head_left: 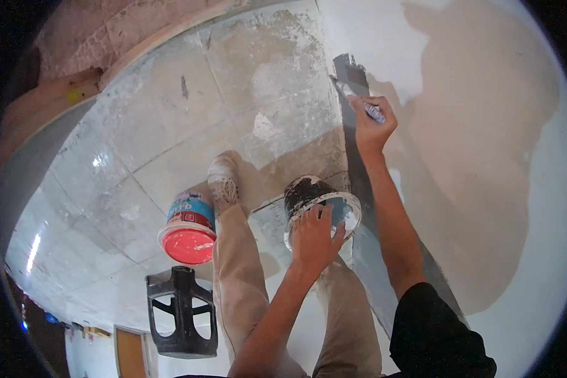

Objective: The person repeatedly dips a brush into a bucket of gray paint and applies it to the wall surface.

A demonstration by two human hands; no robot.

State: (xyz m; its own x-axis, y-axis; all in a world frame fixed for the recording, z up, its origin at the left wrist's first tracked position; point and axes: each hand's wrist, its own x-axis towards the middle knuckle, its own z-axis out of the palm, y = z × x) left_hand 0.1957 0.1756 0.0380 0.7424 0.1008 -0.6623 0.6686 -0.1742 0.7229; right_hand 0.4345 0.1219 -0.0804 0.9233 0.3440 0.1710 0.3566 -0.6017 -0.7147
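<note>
- Nearest to my camera, a black sleeve [438,334] sits low on the right, with light trousers [239,271] beneath the forearms.
- My left hand [315,238] is spread well open, laid over the smeared rim of the paint bucket [299,192], which stands on the floor beside the wall.
- My right hand [375,129] is closed around the brush [373,113] — its tip at the grey strip [358,142] along the wall's [472,145] base.
- A black stool [183,315] and red-topped bucket [189,244] are left of my legs — the bucket just beside a paint-spotted shoe [223,179].
- Farther off, worn tiles [176,120] reach a curved edge.
</note>
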